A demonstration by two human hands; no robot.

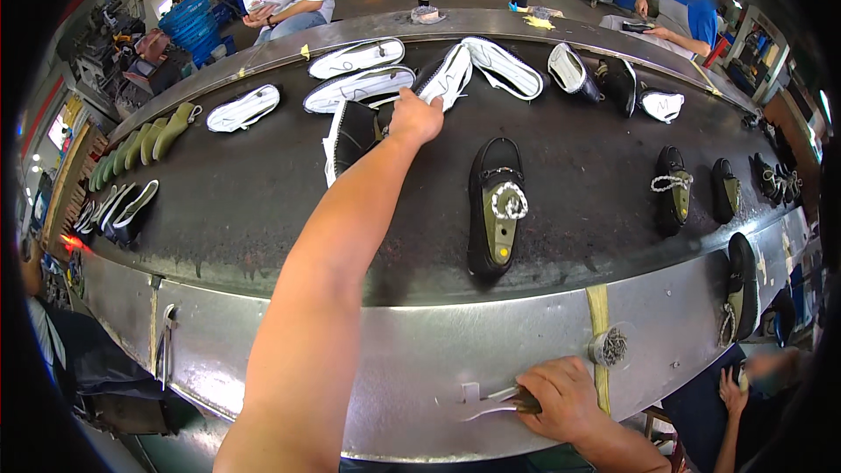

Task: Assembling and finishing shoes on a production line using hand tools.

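My left hand (415, 116) reaches across the dark belt, its fingers closed at the near end of a shoe upper (448, 74) with white lining and black edges. Just left of that hand stands another black-and-white upper (355, 136), partly hidden by my forearm. Low over the metal ledge, my right hand (561, 398) is wrapped round a pair of pliers (491, 405), whose metal jaws point left. In front of me on the belt lies a black loafer (498, 210) with an olive last inside and a looped black-and-white cord.
More white-lined uppers (357, 58) line the far side. Olive lasts (175, 130) stand at the left. Lasted black shoes (673, 188) sit at the right. A small cup of nails (609, 346) rests on the metal ledge (403, 385). Other people sit across the belt and at lower right.
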